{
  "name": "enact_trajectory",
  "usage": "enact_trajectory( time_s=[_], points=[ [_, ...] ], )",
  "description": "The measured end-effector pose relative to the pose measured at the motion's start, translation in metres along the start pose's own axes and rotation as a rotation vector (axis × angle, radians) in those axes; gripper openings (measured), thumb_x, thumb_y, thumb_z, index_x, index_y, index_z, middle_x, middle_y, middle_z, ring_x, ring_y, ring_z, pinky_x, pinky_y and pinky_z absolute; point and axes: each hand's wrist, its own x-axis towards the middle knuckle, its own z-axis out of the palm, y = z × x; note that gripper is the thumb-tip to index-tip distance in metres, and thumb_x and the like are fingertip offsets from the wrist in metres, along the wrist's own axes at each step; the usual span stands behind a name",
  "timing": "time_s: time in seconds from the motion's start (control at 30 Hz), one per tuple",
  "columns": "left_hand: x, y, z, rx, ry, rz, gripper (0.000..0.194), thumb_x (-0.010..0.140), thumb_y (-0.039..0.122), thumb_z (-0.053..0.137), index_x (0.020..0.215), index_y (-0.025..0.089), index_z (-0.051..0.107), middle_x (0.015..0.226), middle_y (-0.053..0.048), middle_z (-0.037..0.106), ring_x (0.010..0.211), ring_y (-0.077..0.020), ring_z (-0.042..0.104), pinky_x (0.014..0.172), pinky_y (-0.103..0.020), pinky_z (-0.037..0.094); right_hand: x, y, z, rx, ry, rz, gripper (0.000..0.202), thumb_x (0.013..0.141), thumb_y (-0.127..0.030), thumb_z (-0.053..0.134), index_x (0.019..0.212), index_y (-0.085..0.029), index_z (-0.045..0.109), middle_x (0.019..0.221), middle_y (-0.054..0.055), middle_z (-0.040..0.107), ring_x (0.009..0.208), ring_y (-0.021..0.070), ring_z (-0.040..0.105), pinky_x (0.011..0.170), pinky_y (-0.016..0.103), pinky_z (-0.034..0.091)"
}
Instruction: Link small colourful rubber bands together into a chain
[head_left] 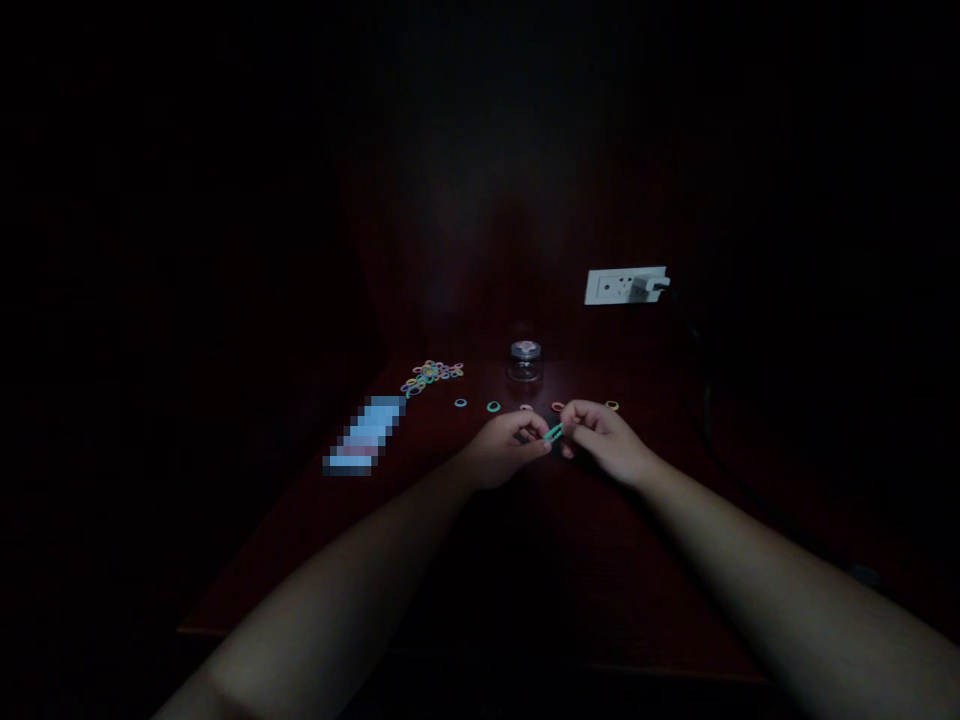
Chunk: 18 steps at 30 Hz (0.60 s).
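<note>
A green hair tie (pixel 553 434) is stretched between my two hands, just above the dark red table. My left hand (pixel 504 448) pinches its left end between thumb and fingers. At its right end, my right hand (pixel 606 440) grips it with closed fingertips. Beyond the hands, single hair ties lie in a spaced row: a blue one (pixel 460 403), a green one (pixel 493 407), a pink one (pixel 526 408), a red one (pixel 557 407) and a yellow one (pixel 613 406). My hands partly cover the middle of this row.
A pile of coloured hair ties (pixel 431 374) lies at the back left, with a blurred-out, bright flat object (pixel 367 435) nearer. A small clear lidded jar (pixel 525 362) stands at the back. On the wall, a socket (pixel 625 286) holds a plug whose dark cable (pixel 709 420) runs down the right side.
</note>
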Motion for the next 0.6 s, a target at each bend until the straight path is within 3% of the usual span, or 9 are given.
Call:
enact_trajectory(
  time_s=[0.2,0.6],
  points=[
    [0.0007,-0.0001,0.0001,-0.028,-0.008,0.012,0.014,0.078,0.027,0.061,0.081,0.013,0.058,0.076,0.0,0.055,0.068,-0.0096,0.047,0.065,-0.022,0.038,-0.0007,-0.0039,0.0006,0.054,0.012,-0.025,0.02,0.079,-0.032,0.059,0.068,-0.019,0.049,0.05,-0.003,0.057,0.046,0.0104,0.049,0.053,0.026,0.038],
    [0.0002,0.0,0.0014,0.014,0.102,-0.019,0.019,0.078,0.031,0.061,0.083,0.013,0.057,0.074,0.0,0.057,0.067,-0.0098,0.049,0.064,-0.022,0.039,-0.0004,-0.0011,0.001,0.022,-0.023,0.046,0.018,0.076,-0.031,0.06,0.07,-0.017,0.05,0.05,-0.004,0.057,0.044,0.0084,0.048,0.049,0.022,0.036]
  ],
)
